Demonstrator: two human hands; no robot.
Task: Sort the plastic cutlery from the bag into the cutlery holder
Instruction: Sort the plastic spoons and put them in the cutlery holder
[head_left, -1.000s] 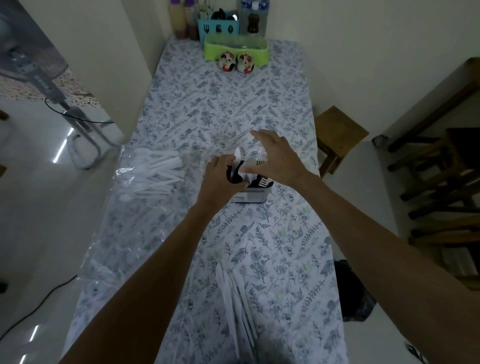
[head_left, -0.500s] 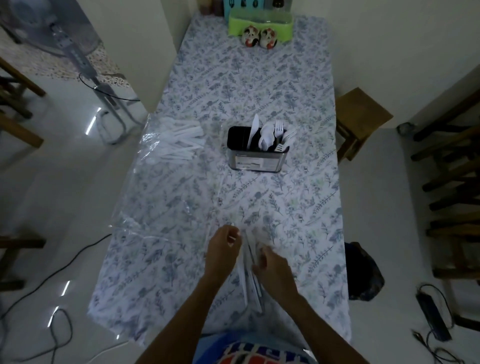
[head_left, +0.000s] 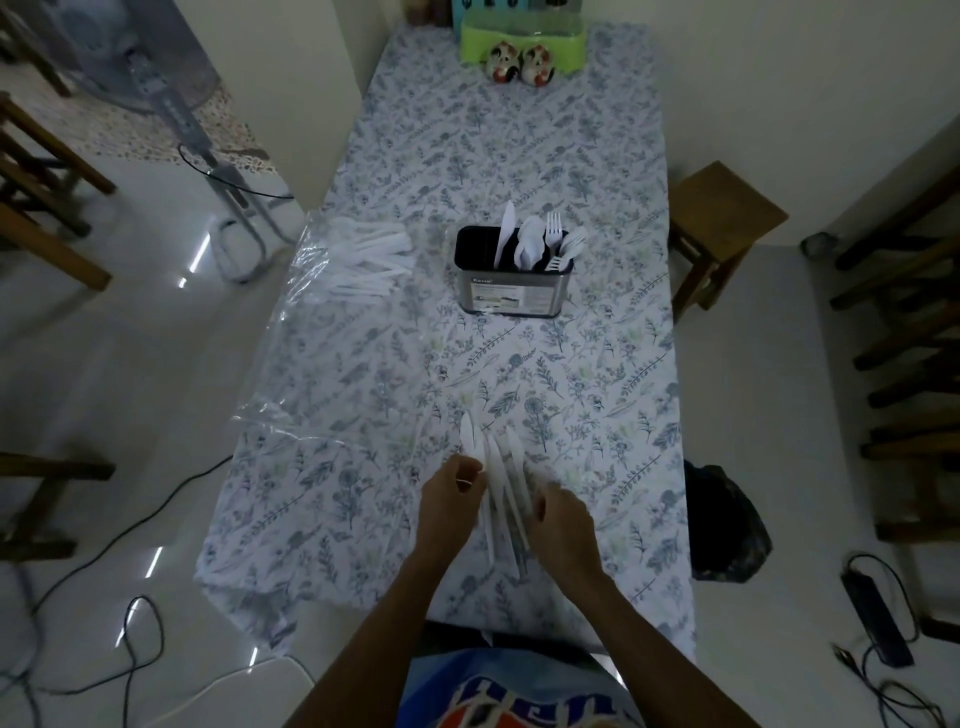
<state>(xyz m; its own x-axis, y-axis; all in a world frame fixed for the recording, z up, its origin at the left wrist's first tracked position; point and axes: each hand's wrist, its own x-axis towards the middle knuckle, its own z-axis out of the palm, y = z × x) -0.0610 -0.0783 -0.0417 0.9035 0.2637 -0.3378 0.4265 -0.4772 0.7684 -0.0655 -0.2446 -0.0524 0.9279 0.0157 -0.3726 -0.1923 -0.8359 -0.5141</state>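
Head view: both hands are working at the near end of the table (head_left: 597, 156), over a small row of white plastic knives (head_left: 501, 483) lying lengthwise on the floral cloth. The left hand (head_left: 449, 506) is curling its fingers and thumb around the handle end of the leftmost knife; its blade is pointing away from the person. The right hand (head_left: 563, 522) is resting on the right side of the row with fingers bent; whether it is actually gripping a knife, I cannot tell.

The cutlery holder (head_left: 514, 283), a dark metal box with a label, is standing upright mid-table, well apart from the hands. It is holding one knife in a left section, spoons in the middle and forks to the right.

The clear plastic bag (head_left: 317, 322) is lying along the left table edge, with a heap of white cutlery (head_left: 366, 265) sitting on it beside the holder.

A green container (head_left: 524, 47) and two small figurines (head_left: 522, 65) are sitting at the far end.
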